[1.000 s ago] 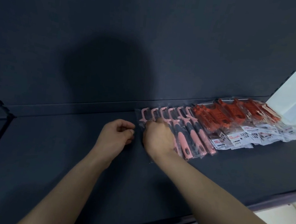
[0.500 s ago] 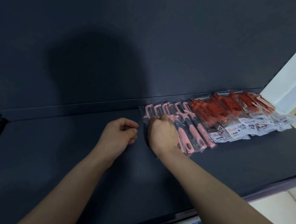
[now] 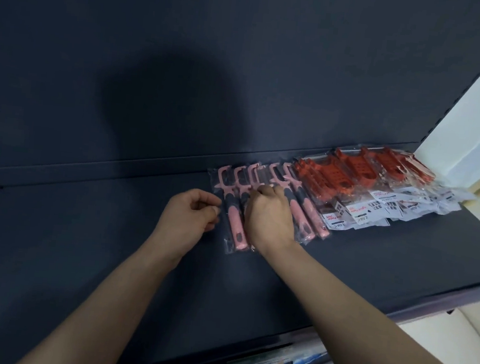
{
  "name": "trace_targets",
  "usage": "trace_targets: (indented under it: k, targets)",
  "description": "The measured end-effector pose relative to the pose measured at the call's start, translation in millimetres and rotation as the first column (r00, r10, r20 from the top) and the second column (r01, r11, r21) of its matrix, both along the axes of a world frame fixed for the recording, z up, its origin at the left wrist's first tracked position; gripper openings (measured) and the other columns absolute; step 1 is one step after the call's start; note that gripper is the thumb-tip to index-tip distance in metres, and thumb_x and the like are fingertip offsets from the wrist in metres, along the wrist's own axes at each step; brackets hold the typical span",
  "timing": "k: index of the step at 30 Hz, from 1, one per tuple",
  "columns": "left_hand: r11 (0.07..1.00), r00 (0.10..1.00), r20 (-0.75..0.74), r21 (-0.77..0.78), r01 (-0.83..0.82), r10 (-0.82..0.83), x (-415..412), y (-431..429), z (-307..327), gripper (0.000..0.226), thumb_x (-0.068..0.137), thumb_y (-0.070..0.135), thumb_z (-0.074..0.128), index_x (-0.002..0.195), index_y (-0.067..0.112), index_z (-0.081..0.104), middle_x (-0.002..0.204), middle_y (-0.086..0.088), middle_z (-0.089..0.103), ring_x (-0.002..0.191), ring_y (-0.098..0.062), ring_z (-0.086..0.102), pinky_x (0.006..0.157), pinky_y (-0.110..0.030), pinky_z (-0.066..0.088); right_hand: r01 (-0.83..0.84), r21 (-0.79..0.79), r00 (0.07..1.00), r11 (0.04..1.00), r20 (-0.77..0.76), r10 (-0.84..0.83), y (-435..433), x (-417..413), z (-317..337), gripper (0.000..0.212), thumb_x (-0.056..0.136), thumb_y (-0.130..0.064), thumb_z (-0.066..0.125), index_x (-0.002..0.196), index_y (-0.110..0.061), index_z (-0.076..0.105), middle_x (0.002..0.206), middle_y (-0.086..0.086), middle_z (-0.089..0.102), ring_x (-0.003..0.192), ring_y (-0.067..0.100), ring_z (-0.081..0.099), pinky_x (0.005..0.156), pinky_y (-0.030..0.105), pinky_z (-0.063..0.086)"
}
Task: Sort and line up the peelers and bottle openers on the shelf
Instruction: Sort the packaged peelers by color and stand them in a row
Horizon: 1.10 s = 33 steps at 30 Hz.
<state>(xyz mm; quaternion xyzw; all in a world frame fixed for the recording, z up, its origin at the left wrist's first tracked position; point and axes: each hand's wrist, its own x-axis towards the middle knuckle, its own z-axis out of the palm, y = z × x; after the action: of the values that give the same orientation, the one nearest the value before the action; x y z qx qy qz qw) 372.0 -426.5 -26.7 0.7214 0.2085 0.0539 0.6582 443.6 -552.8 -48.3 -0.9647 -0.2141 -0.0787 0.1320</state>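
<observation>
Pink peelers lie mid-frame, handles toward frame bottom. Right hand grips them from above; left hand sits just left, loosely curled, empty.

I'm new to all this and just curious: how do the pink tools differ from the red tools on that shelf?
Pink tools are slim, with dark grips; red tools are broader and all red. Red tools carry white labels at their near ends; pink tools show none. The right hand holds the pink tools; the red tools lie untouched. Both sit in clear packets, overlapped in a row on the shelf.
</observation>
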Motion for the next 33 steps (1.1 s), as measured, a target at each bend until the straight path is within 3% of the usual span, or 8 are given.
trace_targets:
  k: [2,6,11,16,20,23,26,33]
  targets:
    - [1.0,1.0,-0.002,0.007,-0.013,0.013,0.4,-5.6,0.5,0.018,0.089,-0.003,0.054,0.085,0.013,0.063,0.083,-0.006,0.064,0.077,-0.016,0.061,0.071,-0.024,0.053,-0.049,0.01,0.998,0.999,-0.046,0.05,-1.7,1.5,2.4,0.025,0.09,-0.023,0.049,0.091,-0.003,0.066,0.103,0.013,0.063,0.105,0.029,0.05,0.094,0.031,0.034]
    - [0.999,0.999,-0.001,0.013,-0.047,0.047,3.6,-16.3,2.4,0.02,0.09,-0.005,0.052,0.083,0.012,0.062,0.08,-0.005,0.063,0.076,-0.016,0.059,0.072,-0.026,0.052,-0.112,-0.031,0.991,0.993,-0.078,0.109,-6.0,5.3,2.6,0.023,0.082,0.0,0.046,0.095,-0.006,0.065,0.106,0.01,0.063,0.104,0.027,0.052,0.096,0.03,0.036]
    - [0.996,0.997,0.017,0.034,-0.079,0.078,9.3,-30.8,8.1,0.022,0.09,-0.006,0.051,0.082,0.012,0.061,0.081,-0.008,0.062,0.075,-0.017,0.059,0.073,-0.028,0.052,-0.191,-0.047,0.98,0.98,-0.057,0.188,-15.7,11.7,7.0,0.023,0.088,-0.009,0.046,0.106,-0.009,0.062,0.113,0.008,0.061,0.109,0.026,0.05,0.095,0.029,0.032]
    - [0.983,0.992,0.072,0.147,-0.108,0.099,17.4,-46.3,12.1,0.024,0.088,-0.005,0.053,0.081,0.016,0.062,0.077,-0.004,0.063,0.076,-0.016,0.058,0.08,-0.036,0.052,-0.275,-0.058,0.961,0.96,-0.027,0.274,-38.5,20.6,18.4,0.018,0.089,-0.011,0.047,0.098,-0.01,0.062,0.104,0.009,0.064,0.101,0.027,0.053,0.09,0.031,0.034]
    - [0.962,0.987,0.107,0.234,-0.14,0.118,20.1,-58.2,10.9,0.028,0.087,-0.005,0.054,0.078,0.021,0.061,0.078,0.001,0.063,0.075,-0.012,0.058,0.078,-0.028,0.051,-0.344,-0.093,0.939,0.934,-0.013,0.345,-56.2,26.5,25.7,0.02,0.089,-0.014,0.045,0.097,-0.01,0.064,0.102,0.01,0.064,0.099,0.028,0.053,0.09,0.033,0.035]
    - [0.911,0.984,0.126,0.378,-0.162,0.123,14.3,-60.1,11.3,0.027,0.087,-0.001,0.054,0.08,0.024,0.061,0.077,0.011,0.062,0.07,-0.001,0.056,0.066,-0.009,0.043,-0.398,-0.099,0.917,0.912,-0.017,0.398,-61.4,26.4,30.6,0.019,0.09,-0.015,0.046,0.092,-0.008,0.064,0.098,0.012,0.065,0.097,0.029,0.054,0.089,0.035,0.038]
    - [0.831,0.986,0.126,0.532,-0.164,0.114,2.5,-53.9,15.2,0.02,0.087,0.003,0.053,0.088,0.02,0.062,0.084,0.009,0.064,0.077,-0.005,0.058,0.063,-0.004,0.04,-0.438,-0.153,0.897,0.886,-0.017,0.441,-60.8,24.1,37.3,0.023,0.092,-0.022,0.044,0.094,-0.01,0.064,0.099,0.009,0.065,0.098,0.027,0.054,0.089,0.034,0.038]
    - [0.635,0.984,0.158,0.753,-0.171,0.077,-44.2,-15.3,26.7,0.015,0.089,0.008,0.054,0.1,0.012,0.063,0.098,0.0,0.061,0.089,-0.015,0.057,0.081,-0.02,0.04,-0.504,-0.21,0.856,0.838,0.004,0.517,-24.4,-5.8,54.3,0.032,0.096,-0.034,0.042,0.114,-0.014,0.06,0.117,0.004,0.06,0.109,0.025,0.05,0.092,0.033,0.035]
